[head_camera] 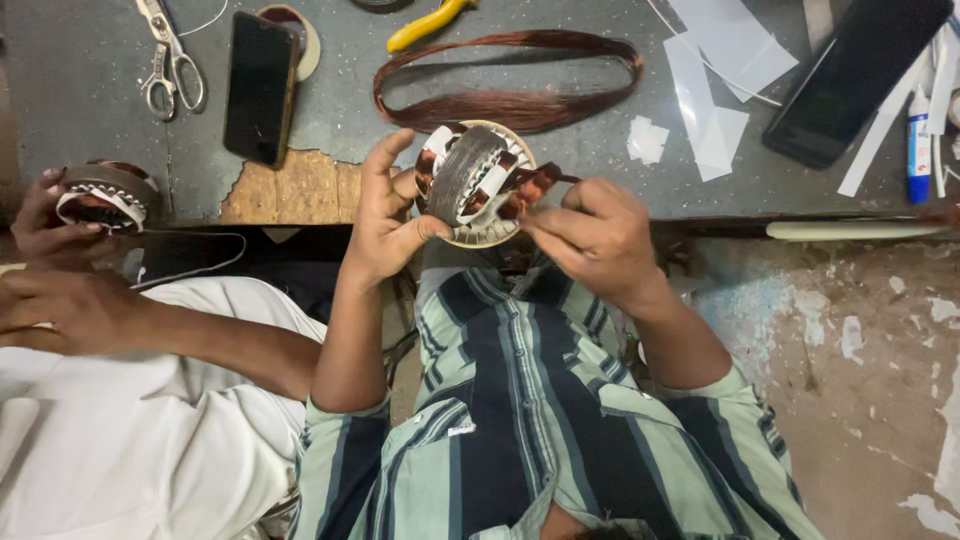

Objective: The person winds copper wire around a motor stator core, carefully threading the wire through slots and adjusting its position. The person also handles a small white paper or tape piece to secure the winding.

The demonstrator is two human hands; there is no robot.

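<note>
My left hand [385,215] grips a round motor stator [472,182] by its rim, held upright in front of my chest at the table's edge. The stator has a grey steel core, white insulation strips and copper windings. My right hand [590,235] pinches a bundle of copper wire [535,183] at the stator's right side. I wear a green and navy striped shirt.
A long loop of copper wire [510,75] lies on the grey table [90,80]. Scissors [170,55], a black phone [260,85], yellow-handled pliers [425,22], white paper strips [725,60], a second phone [855,75] and a glue tube [918,140] lie around. At left, a co-worker's hands [60,215] hold another stator [100,192].
</note>
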